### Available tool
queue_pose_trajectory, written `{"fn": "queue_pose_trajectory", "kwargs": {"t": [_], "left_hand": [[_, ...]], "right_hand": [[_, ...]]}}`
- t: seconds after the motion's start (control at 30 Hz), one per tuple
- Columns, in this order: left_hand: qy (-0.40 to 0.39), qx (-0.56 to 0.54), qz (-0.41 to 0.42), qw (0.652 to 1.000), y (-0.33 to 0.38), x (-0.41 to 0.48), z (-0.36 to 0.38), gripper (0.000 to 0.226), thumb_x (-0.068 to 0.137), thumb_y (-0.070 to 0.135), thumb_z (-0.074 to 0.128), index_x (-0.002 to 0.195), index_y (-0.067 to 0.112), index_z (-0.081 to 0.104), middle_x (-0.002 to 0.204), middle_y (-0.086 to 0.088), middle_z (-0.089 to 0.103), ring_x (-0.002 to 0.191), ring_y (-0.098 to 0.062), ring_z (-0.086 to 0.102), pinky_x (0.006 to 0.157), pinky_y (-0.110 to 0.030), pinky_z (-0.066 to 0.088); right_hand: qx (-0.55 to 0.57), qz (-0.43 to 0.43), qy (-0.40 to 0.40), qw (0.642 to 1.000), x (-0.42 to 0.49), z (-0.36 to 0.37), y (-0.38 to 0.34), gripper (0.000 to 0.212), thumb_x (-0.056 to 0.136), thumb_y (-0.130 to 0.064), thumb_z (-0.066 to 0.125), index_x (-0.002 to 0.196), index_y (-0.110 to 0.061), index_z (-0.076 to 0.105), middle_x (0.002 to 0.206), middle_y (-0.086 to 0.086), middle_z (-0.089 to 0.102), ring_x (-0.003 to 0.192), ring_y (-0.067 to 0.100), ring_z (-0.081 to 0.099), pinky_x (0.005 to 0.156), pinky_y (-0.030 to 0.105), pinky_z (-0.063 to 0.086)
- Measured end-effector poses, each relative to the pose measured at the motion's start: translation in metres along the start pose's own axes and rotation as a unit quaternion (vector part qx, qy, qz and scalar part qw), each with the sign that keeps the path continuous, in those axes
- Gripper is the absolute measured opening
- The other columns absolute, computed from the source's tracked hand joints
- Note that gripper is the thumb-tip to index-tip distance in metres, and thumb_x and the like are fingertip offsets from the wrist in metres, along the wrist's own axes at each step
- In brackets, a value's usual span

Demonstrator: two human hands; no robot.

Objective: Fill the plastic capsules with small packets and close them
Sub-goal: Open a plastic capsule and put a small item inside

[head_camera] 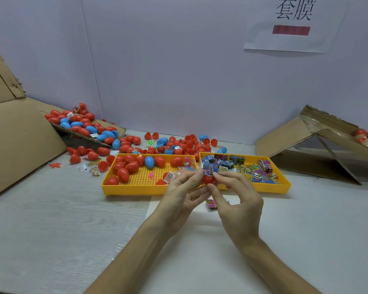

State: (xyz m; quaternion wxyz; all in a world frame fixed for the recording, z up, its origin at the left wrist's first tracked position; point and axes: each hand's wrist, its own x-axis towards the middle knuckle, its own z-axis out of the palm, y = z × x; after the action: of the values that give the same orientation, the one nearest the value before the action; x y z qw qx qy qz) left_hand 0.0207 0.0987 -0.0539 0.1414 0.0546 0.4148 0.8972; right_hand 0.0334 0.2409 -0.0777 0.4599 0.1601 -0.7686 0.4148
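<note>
While both hands meet just in front of two yellow trays, the left hand (182, 194) and the right hand (237, 202) pinch a red capsule half (209, 180) between curled fingertips. A blue packet (208, 169) sticks up out of the half, with a white barcode patch facing the camera; its print is too small to read. Under the hands a pink packet (211, 203) lies on a white sheet (285, 219) on the table.

Just beyond the hands, the left tray (134, 189) holds red capsules, one blue capsule (149, 161) and a packet with a white label (169, 177), also unreadable. Beside it, touching or nearly so, the right tray (263, 187) holds a heap of colourful packets.

Behind the trays, loose red and blue capsules (179, 143) are scattered on the table and up a cardboard flap (87, 126) at the left. Another cardboard box (306, 136) leans at the right, with more capsules in it.

On the wall, a paper sign (293, 24) reads "套膜" in black, above a red bar whose text is blurred.
</note>
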Motion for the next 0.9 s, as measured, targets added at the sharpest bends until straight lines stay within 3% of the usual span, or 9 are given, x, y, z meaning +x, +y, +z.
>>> {"fn": "queue_pose_trajectory", "kwargs": {"t": [0.27,0.43,0.67,0.9], "left_hand": [[-0.015,-0.032,-0.021,0.999,-0.0003,0.0005,-0.0019,0.039,0.08,0.016,0.073,0.118,0.007,0.066,0.117,-0.016,0.073,0.109,-0.027,0.071,0.083,-0.03,0.06],[-0.024,-0.034,-0.027,0.999,-0.0002,0.0004,-0.0015,0.036,0.083,0.015,0.071,0.117,0.006,0.066,0.118,-0.018,0.072,0.109,-0.028,0.071,0.082,-0.03,0.06],[-0.048,-0.032,-0.03,0.998,-0.0015,-0.0001,-0.0006,0.034,0.091,0.017,0.066,0.122,0.004,0.065,0.124,-0.018,0.069,0.114,-0.028,0.068,0.087,-0.032,0.059],[-0.054,-0.013,-0.038,0.998,-0.0029,0.0006,-0.0016,0.05,0.089,0.02,0.07,0.133,0.001,0.056,0.129,-0.018,0.066,0.119,-0.03,0.065,0.089,-0.033,0.058]], "right_hand": [[0.031,0.035,-0.003,0.999,-0.0001,0.0004,-0.0022,0.032,0.079,-0.019,0.077,0.109,-0.006,0.075,0.105,-0.001,0.073,0.102,0.008,0.067,0.092,0.015,0.049],[0.01,0.027,0.003,1.0,0.0002,0.0002,-0.0012,0.03,0.077,-0.017,0.077,0.104,-0.003,0.076,0.1,0.002,0.074,0.099,0.007,0.065,0.092,0.009,0.047],[0.027,0.027,0.0,0.999,0.0006,-0.0004,-0.003,0.033,0.08,-0.017,0.075,0.111,-0.006,0.074,0.104,0.0,0.073,0.1,0.008,0.066,0.091,0.014,0.049],[0.027,-0.005,-0.005,1.0,0.0014,-0.0004,0.0024,0.026,0.078,-0.004,0.077,0.104,-0.003,0.077,0.099,0.006,0.07,0.096,0.005,0.064,0.086,0.011,0.049]]}}
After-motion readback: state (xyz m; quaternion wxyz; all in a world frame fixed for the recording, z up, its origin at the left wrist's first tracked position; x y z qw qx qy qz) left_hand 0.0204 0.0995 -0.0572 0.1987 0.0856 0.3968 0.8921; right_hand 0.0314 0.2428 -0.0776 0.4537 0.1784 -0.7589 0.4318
